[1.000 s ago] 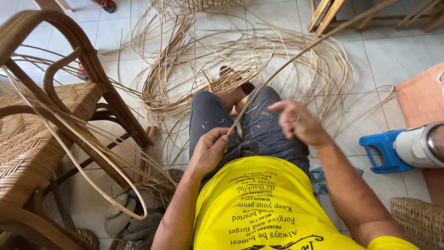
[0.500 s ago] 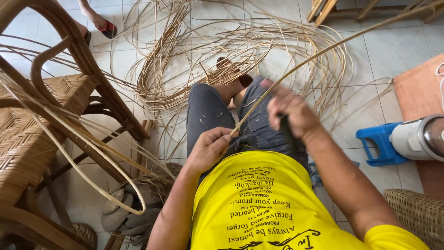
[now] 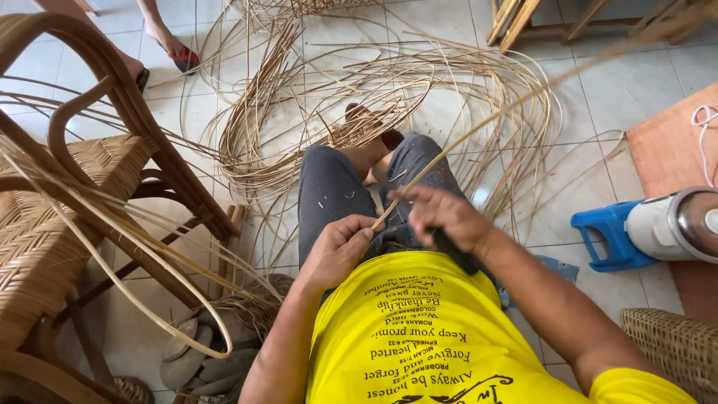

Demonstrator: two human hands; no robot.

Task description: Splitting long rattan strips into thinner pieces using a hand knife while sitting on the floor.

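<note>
Your left hand [image 3: 338, 247] pinched the near end of a long rattan strip [image 3: 479, 127] between thumb and fingers, while your right hand [image 3: 443, 217] was clenched around a dark tool handle [image 3: 453, 251] just beside it, over your lap. From there the strip ran up and away to the right, crossing above the tangled coil of loose cane [image 3: 336, 112] spread on the tiled floor [image 3: 636, 82] past your knees. A woven rattan chair [image 3: 67, 217] crowded your left side with stray strands arching off it, a blue and white machine [image 3: 651, 228] sat to your right, and another person's foot [image 3: 176, 49] stood beyond the chair.
</note>
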